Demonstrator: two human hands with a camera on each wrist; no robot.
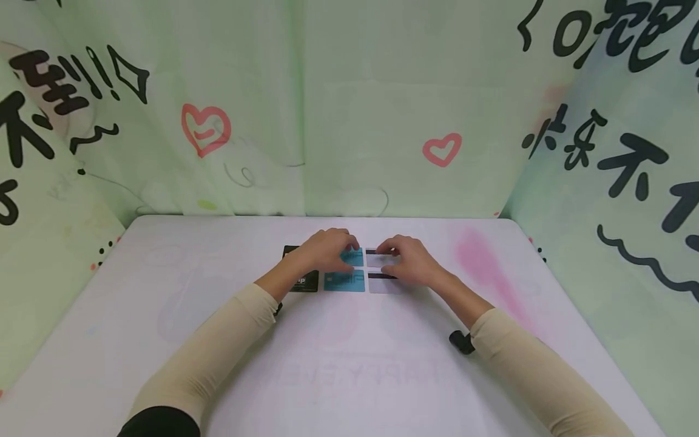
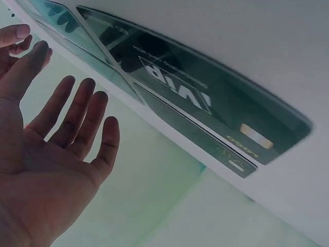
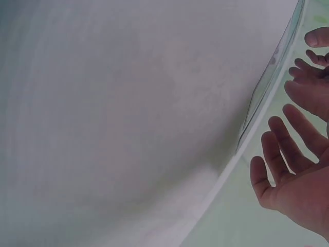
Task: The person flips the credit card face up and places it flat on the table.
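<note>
Several bank-style cards lie flat in two rows on the table. At left are two black cards, the lower one point(image 1: 309, 283) partly covered by my left wrist and marked "VIP" in the left wrist view. Blue cards, including the lower one point(image 1: 344, 281), lie in the middle column. Pale cards with a black stripe, such as the lower one point(image 1: 384, 285), form the right column. My left hand point(image 1: 329, 250) hovers over the upper blue card point(image 1: 354, 258), fingers loosely bent and empty. Likewise empty, my right hand point(image 1: 411, 261) is over the right ends of the pale cards.
The white table point(image 1: 338, 358) has a pink smear point(image 1: 486, 267) toward the right. Pale green cloth point(image 1: 349, 109) with hearts and black writing hangs behind and along both sides. A black strap piece point(image 1: 462, 342) sits at the right sleeve.
</note>
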